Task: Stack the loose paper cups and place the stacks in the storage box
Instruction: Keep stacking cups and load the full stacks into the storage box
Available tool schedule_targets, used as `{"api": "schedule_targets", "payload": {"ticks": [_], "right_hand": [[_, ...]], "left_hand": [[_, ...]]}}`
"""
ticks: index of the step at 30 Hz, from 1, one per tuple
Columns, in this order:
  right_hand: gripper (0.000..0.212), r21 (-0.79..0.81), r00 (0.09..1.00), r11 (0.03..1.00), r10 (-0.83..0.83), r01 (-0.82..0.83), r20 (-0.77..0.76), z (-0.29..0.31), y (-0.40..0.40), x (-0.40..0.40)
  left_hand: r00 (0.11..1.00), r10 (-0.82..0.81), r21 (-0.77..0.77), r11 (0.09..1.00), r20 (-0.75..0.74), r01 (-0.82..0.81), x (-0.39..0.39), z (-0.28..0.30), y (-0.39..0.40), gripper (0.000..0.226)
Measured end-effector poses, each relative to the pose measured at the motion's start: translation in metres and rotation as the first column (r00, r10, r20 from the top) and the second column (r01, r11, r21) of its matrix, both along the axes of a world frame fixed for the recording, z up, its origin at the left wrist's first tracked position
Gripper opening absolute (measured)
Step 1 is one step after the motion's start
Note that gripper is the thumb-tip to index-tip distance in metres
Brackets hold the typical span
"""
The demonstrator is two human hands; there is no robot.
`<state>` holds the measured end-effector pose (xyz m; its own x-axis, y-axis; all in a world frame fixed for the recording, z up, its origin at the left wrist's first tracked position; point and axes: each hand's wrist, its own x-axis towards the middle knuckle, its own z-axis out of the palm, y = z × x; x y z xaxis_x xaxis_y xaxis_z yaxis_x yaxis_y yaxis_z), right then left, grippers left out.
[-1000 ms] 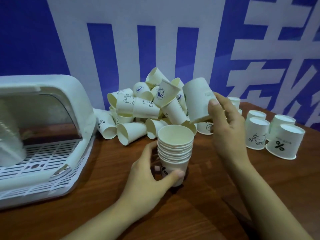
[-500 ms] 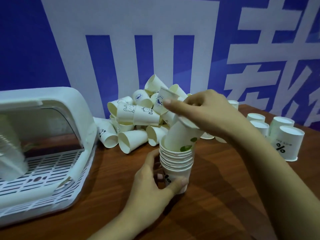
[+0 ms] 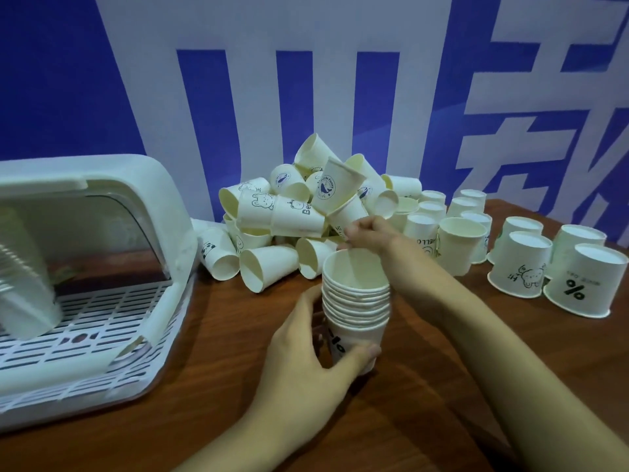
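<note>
**Left hand steadies the stack, right hand reaches into the pile**

The left hand (image 3: 303, 349) has its grip curled round the lower part of the stack (image 3: 355, 301), thumb in front. The stack stands upright on the desk (image 3: 425, 386). Just behind the stack, the right hand (image 3: 369, 233) is at the front of the pile (image 3: 306, 212), fingers bunched; whether they pinch a cup I cannot tell. Right of the stack stand upturned cups (image 3: 520, 264). Left of the stack sits the open box (image 3: 92, 284), with another stack lying inside it.
</note>
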<state>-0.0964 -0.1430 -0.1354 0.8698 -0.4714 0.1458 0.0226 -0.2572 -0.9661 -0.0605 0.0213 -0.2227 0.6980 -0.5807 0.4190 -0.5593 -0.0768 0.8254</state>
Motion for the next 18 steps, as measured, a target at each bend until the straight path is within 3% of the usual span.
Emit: {"api": "schedule_targets", "payload": {"ticks": [2, 4, 6, 8, 9, 12, 15, 18], "right_hand": [[0.04, 0.232, 0.988, 0.973, -0.044, 0.01, 0.145, 0.001, 0.002, 0.003], [0.045, 0.358, 0.953, 0.924, -0.222, 0.138, 0.207, -0.007, -0.006, 0.01], [0.033, 0.169, 0.909, 0.924, -0.372, 0.343, 0.189, -0.027, -0.022, 0.017], [0.016, -0.074, 0.855, 0.858, -0.493, 0.509, 0.16, -0.047, -0.036, 0.016], [0.018, -0.132, 0.832, 0.823, -0.533, 0.552, 0.158, -0.055, -0.042, 0.015], [0.025, -0.199, 0.798, 0.772, -0.588, 0.603, 0.133, -0.067, -0.057, 0.014], [0.021, -0.284, 0.818, 0.785, -0.575, 0.55, -0.004, -0.076, -0.064, 0.018], [0.016, -0.375, 0.804, 0.741, -0.594, 0.557, 0.019, -0.082, -0.068, 0.02]], "left_hand": [[1.0, 0.025, 0.002, 1.0, 0.004, -0.025, -0.001, 0.001, 0.0, 0.075], [0.998, 0.059, -0.01, 0.998, 0.01, -0.059, -0.001, 0.001, 0.0, 0.075], [0.996, 0.084, -0.022, 0.996, 0.01, -0.084, 0.0, 0.001, 0.0, 0.074], [0.996, 0.084, -0.019, 0.996, -0.001, -0.084, 0.0, 0.002, 0.001, 0.073], [0.997, 0.082, -0.017, 0.996, -0.005, -0.082, -0.001, 0.002, 0.001, 0.072], [0.997, 0.082, -0.011, 0.997, -0.011, -0.082, -0.002, 0.002, 0.0, 0.07], [0.997, 0.074, -0.009, 0.997, -0.013, -0.074, -0.001, 0.001, 0.0, 0.069], [0.997, 0.069, -0.013, 0.998, -0.018, -0.069, -0.001, 0.001, 0.0, 0.068]]}}
